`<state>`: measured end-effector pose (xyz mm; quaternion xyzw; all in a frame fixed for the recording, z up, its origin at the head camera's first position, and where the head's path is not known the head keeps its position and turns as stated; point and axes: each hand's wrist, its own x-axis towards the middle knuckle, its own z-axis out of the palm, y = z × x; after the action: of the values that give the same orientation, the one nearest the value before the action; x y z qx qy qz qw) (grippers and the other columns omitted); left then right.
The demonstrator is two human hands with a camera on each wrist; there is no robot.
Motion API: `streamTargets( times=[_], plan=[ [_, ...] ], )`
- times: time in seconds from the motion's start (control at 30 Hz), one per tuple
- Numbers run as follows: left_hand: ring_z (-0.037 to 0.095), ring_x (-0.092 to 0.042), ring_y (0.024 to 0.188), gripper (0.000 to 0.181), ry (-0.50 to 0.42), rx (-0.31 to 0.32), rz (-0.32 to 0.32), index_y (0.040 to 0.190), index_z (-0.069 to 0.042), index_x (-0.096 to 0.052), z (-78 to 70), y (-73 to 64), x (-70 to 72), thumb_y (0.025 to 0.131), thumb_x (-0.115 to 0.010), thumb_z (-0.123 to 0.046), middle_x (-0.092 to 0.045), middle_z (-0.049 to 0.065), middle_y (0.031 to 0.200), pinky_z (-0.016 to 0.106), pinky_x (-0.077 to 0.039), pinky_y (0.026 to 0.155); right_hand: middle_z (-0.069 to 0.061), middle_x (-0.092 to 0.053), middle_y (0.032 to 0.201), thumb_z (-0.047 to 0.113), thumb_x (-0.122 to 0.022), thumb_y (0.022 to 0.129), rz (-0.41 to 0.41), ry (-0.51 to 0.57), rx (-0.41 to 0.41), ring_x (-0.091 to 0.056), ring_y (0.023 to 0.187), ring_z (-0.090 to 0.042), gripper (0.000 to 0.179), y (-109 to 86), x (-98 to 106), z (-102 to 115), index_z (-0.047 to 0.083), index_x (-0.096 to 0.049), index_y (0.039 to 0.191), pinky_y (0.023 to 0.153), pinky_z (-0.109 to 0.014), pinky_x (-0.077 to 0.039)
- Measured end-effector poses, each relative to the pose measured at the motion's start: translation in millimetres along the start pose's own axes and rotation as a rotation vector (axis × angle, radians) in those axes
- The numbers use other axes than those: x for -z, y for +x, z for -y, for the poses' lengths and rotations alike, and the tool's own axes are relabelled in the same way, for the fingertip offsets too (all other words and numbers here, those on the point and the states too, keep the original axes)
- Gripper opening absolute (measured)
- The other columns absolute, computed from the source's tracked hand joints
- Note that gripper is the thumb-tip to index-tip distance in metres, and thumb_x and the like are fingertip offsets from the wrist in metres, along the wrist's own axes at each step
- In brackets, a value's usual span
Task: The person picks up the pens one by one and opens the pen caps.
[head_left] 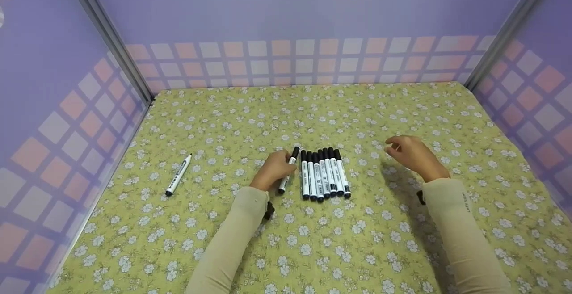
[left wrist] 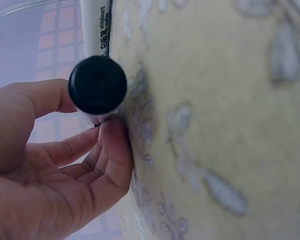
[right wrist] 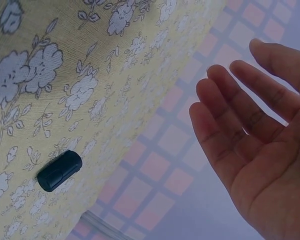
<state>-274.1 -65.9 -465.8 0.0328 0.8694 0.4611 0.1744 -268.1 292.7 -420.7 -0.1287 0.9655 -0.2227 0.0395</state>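
The left hand [head_left: 273,169] has its thumb and fingers closed in a pinch around a white marker [head_left: 284,183], with the marker's black cap [head_left: 295,152] standing out beyond the fingertips and its dark butt end [head_left: 281,191] on the near side of them. Just to the right of those fingers, a row of seven markers [head_left: 325,175] lies side by side on the flower-patterned bench [head_left: 357,249], white bodies close together and black caps all at the far end. Well to the left of the same fingers is a lone marker [head_left: 178,177], slanted, with its narrow tip [head_left: 191,155] bare and pointing away from the person. The right hand [head_left: 413,153] is on the other side of the row, well apart from it, raised over the bench with its fingers loosely spread, slightly bent and holding nothing. Below these fingers lies a short black piece [right wrist: 60,171], probably a loose marker cap, though only the right wrist view shows it. Pale sleeves [head_left: 239,233] cover both forearms, and beyond the fingers rises a lilac wall [head_left: 290,12] with pink and white squares.
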Motion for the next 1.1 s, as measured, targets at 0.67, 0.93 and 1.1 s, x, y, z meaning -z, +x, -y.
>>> streamTargets(
  times=[0.67,0.93,1.1],
  plan=[
    [0.013,-0.041,0.059,0.040,0.096,-0.013,0.001,0.131,-0.001,-0.053,-5.5,-2.9,12.0,0.095,-0.054,-0.016,-0.060,0.016,0.120,0.029,-0.038,0.058,-0.023,-0.065,0.110,0.019,-0.054,0.099,-0.019,-0.002,0.040,-0.063,0.097,-0.034,0.035,2.8,2,11,-0.004,-0.059,0.125,0.083,-0.050,-0.050],
    [0.015,-0.052,0.074,0.040,0.129,-0.046,-0.014,0.134,-0.007,-0.055,-14.0,-4.7,20.1,0.095,-0.052,-0.015,-0.061,0.013,0.119,0.031,-0.041,0.062,-0.023,-0.065,0.109,0.019,-0.056,0.098,-0.024,-0.029,0.063,-0.063,0.096,-0.033,0.036,4.6,2,16,-0.005,-0.060,0.125,0.082,-0.049,-0.051],
    [0.014,-0.049,0.065,0.036,0.201,-0.140,-0.040,0.133,-0.008,-0.057,-18.3,-3.4,23.7,0.098,-0.050,-0.015,-0.064,0.015,0.112,0.029,-0.040,0.058,-0.023,-0.065,0.111,0.018,-0.055,0.098,-0.017,-0.038,0.068,-0.063,0.098,-0.033,0.035,3.4,2,19,-0.005,-0.059,0.125,0.083,-0.049,-0.051]
  ],
)
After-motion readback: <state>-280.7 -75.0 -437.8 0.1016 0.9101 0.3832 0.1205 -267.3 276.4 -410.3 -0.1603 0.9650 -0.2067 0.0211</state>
